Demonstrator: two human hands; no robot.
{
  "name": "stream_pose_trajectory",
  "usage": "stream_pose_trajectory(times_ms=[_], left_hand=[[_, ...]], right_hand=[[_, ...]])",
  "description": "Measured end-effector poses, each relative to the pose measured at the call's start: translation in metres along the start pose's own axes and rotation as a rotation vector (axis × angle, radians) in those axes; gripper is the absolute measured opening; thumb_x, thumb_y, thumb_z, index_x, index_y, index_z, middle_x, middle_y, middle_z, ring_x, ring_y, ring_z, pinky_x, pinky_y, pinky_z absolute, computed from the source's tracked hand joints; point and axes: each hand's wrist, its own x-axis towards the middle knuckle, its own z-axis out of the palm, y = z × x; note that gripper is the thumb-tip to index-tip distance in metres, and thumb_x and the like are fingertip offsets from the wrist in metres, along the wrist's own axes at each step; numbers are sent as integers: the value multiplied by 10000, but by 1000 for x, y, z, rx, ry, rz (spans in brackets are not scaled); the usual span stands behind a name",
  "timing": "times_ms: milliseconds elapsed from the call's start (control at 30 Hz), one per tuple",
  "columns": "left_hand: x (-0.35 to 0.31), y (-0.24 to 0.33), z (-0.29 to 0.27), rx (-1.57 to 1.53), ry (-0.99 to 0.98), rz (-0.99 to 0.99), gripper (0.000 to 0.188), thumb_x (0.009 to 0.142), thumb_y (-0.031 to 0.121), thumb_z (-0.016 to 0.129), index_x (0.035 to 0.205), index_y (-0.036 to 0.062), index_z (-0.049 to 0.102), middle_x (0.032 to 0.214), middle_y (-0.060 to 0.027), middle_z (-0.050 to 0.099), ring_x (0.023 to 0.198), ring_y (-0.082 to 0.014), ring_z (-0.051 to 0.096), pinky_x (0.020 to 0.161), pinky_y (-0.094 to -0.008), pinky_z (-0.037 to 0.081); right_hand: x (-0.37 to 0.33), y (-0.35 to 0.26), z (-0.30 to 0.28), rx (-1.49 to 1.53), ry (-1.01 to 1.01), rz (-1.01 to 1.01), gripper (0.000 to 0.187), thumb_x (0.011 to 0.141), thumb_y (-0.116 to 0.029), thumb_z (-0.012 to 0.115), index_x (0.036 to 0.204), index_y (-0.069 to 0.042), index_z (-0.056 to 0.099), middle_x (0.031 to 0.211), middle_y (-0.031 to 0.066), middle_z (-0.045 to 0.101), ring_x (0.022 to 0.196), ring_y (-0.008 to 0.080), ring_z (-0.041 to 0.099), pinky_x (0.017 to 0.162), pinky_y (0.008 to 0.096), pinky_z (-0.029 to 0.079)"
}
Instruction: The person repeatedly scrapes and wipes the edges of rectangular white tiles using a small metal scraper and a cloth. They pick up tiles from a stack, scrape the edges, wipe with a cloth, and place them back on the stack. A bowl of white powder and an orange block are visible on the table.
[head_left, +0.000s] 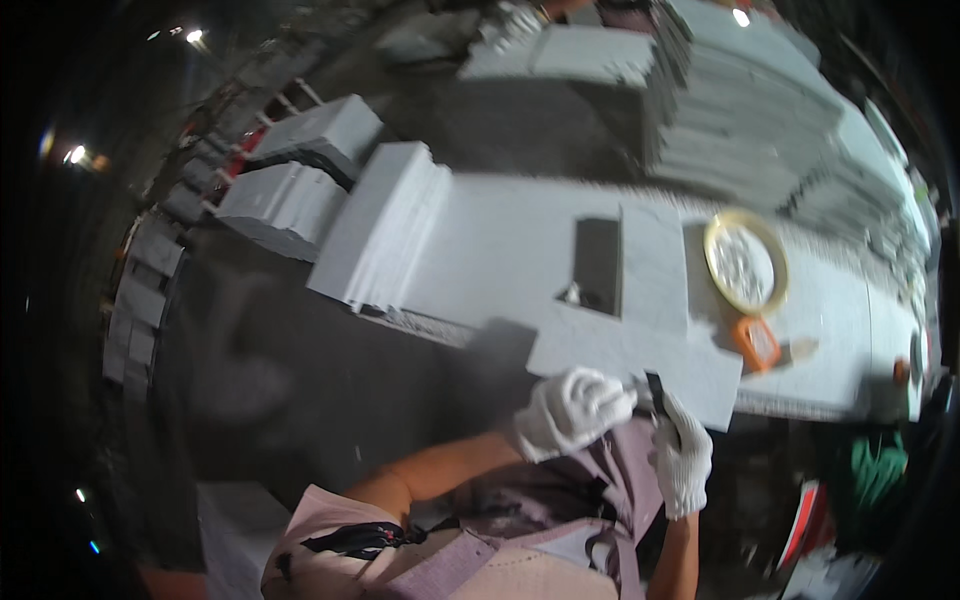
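My left hand [575,412], in a white knitted glove, is closed, with its fingertips toward my right hand. Whatever it pinches, if anything, is too small to make out. My right hand [683,458], gloved the same way, is closed around a thin dark strip [655,390] whose upper end sticks out past the fingers. Just beyond both hands lies a pale grey-white slab [630,350], jutting over the near edge of the work table. Another pale slab [653,265] lies behind it, beside a dark rectangular patch [597,262].
To the right on the table [500,240] are a yellow-rimmed basin [715,268] with white contents and an orange container [757,343]. Slabs stand in a row [375,225] at the left end. Tall slab stacks [740,120] rise behind. Another person's gloved hand [512,28] shows at the top.
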Motion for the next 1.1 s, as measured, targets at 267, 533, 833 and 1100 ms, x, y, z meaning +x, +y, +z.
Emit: stream_pose_trajectory(times_ms=[267,533,833,1100], left_hand=[[2,4,2,-42,-189,-103,382,786,89,865,1156,127,777,1018,-31,751,905,-258,722,785,-404,551],[2,-2,8,-11,-119,-22,293,819,188,826,1108,188,781,1015,12,732,936,-224,696,832,-371,548],[-1,0,6,-43,-188,-28,352,803,118,859,1141,160,773,1052,-33,737,976,-269,712,858,-414,556],[-3,0,12,-9,-152,-19,333,805,145,841,1122,177,744,1031,-12,712,972,-244,703,834,-409,548]], right_hand=[[4,1,-5,59,79,111,363,988,3,673,1341,-55,729,952,121,765,719,165,730,655,321,576],[16,-32,-31,43,-149,250,339,971,-1,706,1305,-41,746,1048,164,798,941,231,786,833,353,610],[16,-17,-23,-49,-14,57,324,960,-52,719,1279,-81,767,1069,180,781,964,291,782,856,359,616],[5,-18,-19,-60,-143,0,341,1028,-99,652,1363,-104,714,1125,136,789,985,217,766,860,336,599]])
